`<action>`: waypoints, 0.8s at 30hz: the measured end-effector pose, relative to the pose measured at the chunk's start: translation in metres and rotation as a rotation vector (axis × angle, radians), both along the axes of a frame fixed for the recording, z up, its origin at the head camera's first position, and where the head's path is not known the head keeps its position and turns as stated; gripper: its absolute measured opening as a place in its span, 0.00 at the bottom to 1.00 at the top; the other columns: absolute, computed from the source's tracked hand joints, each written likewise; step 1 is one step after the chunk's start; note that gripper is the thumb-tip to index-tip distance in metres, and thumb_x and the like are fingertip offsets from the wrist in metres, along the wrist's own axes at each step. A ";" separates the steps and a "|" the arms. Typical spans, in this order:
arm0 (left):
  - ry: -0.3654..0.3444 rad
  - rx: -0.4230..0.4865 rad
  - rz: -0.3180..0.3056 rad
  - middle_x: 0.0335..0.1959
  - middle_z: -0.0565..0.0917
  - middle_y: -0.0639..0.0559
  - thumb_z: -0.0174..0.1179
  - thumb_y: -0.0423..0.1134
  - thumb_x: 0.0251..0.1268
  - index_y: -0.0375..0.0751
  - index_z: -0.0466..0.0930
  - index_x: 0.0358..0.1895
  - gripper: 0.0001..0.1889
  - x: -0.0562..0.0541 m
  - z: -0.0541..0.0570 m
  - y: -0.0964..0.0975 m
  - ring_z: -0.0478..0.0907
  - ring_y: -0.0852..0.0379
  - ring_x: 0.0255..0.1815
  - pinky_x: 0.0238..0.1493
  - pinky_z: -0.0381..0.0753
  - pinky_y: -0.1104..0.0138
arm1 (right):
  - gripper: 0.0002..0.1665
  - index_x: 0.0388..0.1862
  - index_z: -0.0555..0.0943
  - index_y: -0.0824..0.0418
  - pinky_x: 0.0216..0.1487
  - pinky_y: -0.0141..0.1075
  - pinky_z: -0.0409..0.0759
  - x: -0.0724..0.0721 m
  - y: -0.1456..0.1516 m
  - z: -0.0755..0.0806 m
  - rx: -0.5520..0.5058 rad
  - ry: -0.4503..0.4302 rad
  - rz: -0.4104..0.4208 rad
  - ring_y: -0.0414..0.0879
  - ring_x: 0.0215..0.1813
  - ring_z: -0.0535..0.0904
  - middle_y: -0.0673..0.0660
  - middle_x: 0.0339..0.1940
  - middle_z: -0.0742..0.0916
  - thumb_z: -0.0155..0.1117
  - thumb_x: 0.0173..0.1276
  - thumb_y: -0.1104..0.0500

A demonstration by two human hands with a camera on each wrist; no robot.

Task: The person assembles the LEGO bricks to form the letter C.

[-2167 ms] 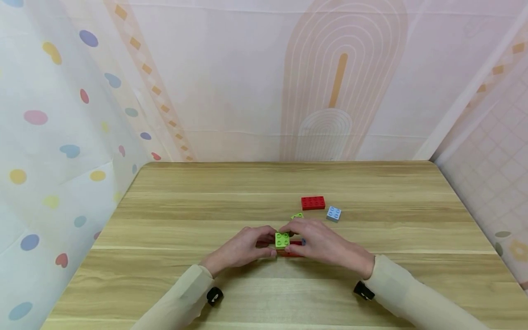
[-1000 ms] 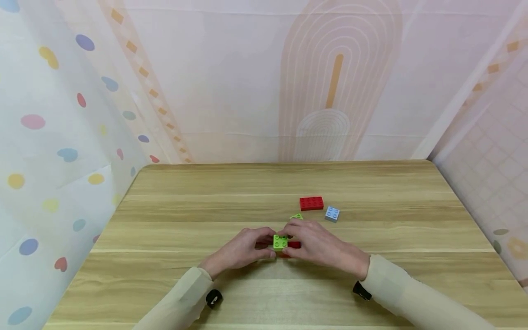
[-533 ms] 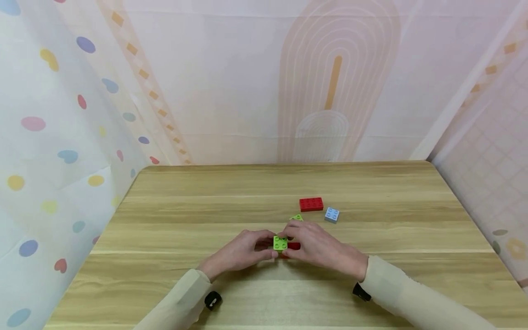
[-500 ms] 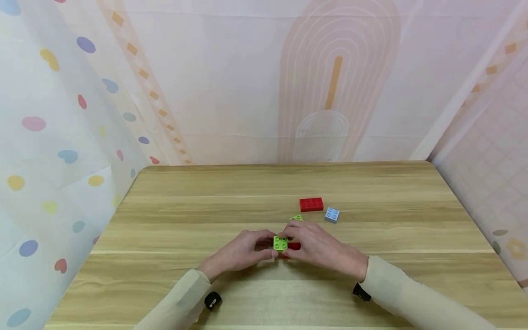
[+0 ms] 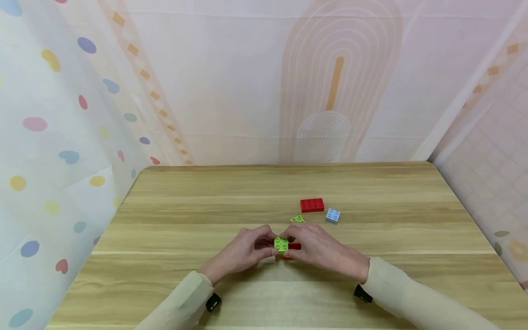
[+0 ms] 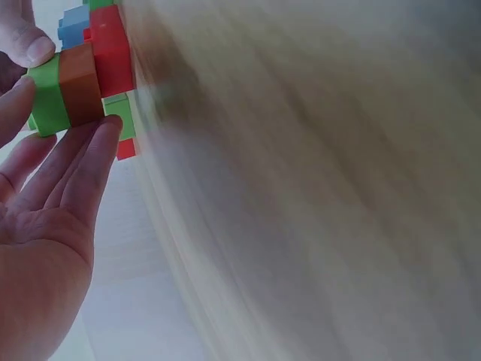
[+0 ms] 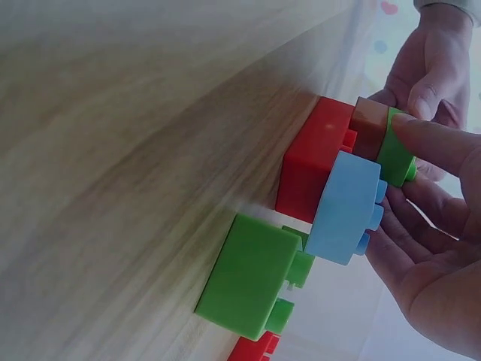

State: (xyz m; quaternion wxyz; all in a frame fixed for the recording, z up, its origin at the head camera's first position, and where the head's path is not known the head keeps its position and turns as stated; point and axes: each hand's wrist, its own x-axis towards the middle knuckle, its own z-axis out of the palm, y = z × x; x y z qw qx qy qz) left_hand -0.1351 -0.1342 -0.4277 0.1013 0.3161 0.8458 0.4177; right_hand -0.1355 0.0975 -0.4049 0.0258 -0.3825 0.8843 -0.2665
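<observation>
the green block (image 5: pixel 281 244) sits on an orange brick (image 6: pixel 81 84) atop a red brick (image 7: pixel 312 165), pinched narrowly by the left hand (image 5: pixel 241 252) and the right hand (image 5: pixel 319 246); its place has hardly shifted these two seconds, though the right hand now hides the blue brick (image 7: pixel 344 209) near it from above, which suggests fitting rather than carrying. a second green brick (image 5: pixel 297 219) crowds the far side, while room looks wider to the left and the far edge of the table (image 5: pixel 231 178) lies well apart.

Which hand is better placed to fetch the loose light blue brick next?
Probably the right hand: the loose light blue brick lies on its side, clearly nearer it than the left hand. Both hands grip the top green brick, though.
</observation>
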 end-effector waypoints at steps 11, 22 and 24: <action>-0.038 -0.041 -0.015 0.46 0.86 0.53 0.66 0.39 0.66 0.46 0.78 0.46 0.10 -0.001 0.007 0.000 0.83 0.59 0.48 0.52 0.82 0.67 | 0.21 0.53 0.84 0.58 0.39 0.30 0.78 -0.001 0.000 0.000 0.010 -0.029 -0.004 0.41 0.39 0.79 0.48 0.45 0.86 0.75 0.62 0.52; -0.083 -0.030 -0.012 0.46 0.85 0.54 0.66 0.41 0.67 0.43 0.77 0.50 0.13 -0.002 0.006 0.001 0.83 0.58 0.48 0.51 0.82 0.66 | 0.27 0.62 0.80 0.57 0.60 0.47 0.77 0.003 0.022 0.006 0.017 -0.079 -0.059 0.47 0.62 0.77 0.52 0.61 0.82 0.71 0.66 0.49; -0.087 -0.027 -0.010 0.47 0.85 0.54 0.66 0.41 0.67 0.43 0.77 0.50 0.13 -0.003 0.006 0.001 0.83 0.59 0.48 0.52 0.82 0.65 | 0.26 0.61 0.80 0.57 0.61 0.47 0.77 0.004 0.027 0.007 0.002 -0.070 -0.065 0.47 0.62 0.77 0.51 0.61 0.82 0.70 0.67 0.50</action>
